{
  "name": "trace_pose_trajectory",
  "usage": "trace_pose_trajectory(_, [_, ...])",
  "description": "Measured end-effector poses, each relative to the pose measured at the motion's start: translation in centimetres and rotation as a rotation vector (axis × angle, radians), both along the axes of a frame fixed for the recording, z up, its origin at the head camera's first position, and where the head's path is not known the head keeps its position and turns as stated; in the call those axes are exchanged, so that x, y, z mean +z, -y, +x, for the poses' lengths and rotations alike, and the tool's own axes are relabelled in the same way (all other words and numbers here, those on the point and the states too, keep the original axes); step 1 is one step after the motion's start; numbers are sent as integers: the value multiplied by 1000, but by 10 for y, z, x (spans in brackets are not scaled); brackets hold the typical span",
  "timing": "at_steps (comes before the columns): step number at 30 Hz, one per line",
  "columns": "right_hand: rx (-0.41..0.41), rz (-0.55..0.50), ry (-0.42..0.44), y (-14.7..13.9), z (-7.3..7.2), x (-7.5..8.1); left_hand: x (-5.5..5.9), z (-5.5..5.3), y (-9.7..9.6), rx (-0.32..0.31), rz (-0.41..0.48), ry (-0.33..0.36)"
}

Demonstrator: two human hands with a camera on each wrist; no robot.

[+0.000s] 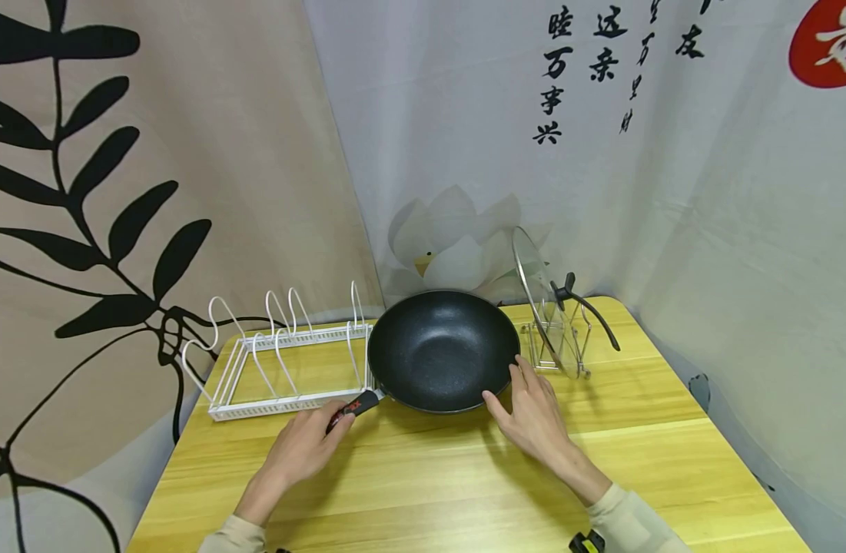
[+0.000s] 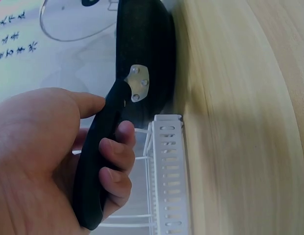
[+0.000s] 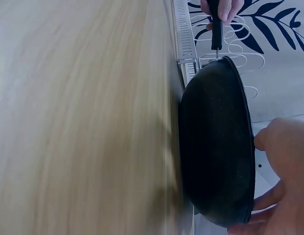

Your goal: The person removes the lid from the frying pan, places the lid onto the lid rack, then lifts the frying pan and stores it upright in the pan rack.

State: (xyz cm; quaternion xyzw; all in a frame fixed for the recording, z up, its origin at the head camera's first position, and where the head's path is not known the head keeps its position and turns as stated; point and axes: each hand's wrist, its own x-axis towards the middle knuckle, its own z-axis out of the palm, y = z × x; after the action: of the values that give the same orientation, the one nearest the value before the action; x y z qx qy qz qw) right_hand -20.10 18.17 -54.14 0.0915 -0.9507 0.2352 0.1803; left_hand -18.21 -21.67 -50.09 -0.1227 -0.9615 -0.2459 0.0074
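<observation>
A black wok [image 1: 443, 349] faces the head camera with its dark inside showing, in the middle of the wooden table. My left hand [image 1: 301, 449] grips its black handle [image 2: 95, 152], thumb on one side and fingers curled round the other. At the opposite side, my right hand [image 1: 536, 418] touches the rim with the thumb and fingertips spread along it. From the right wrist view, the wok's outer wall [image 3: 215, 142] stands between that hand and the tabletop.
A white wire rack [image 1: 284, 405] stands left of the wok, close to its edge. Behind the right hand, a glass lid [image 1: 524, 280] with a black knob leans upright in a metal stand [image 1: 580, 357]. Printed cloth [image 1: 457, 138] hangs behind the table [image 1: 423, 491].
</observation>
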Motion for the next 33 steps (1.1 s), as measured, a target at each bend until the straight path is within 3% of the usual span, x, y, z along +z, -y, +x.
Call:
trace_pose_trajectory(10, [25,-3,18,-3,-5,-2,0,-3,2,-67,53,25])
trace_pose_trajectory(25, [43,0,25,-6,-5,-3,1,-6,8,-140,149,183])
trace_pose_trajectory(33, [47,-4,26,-8,-6,-4,-1,-8,8,-172,155,209])
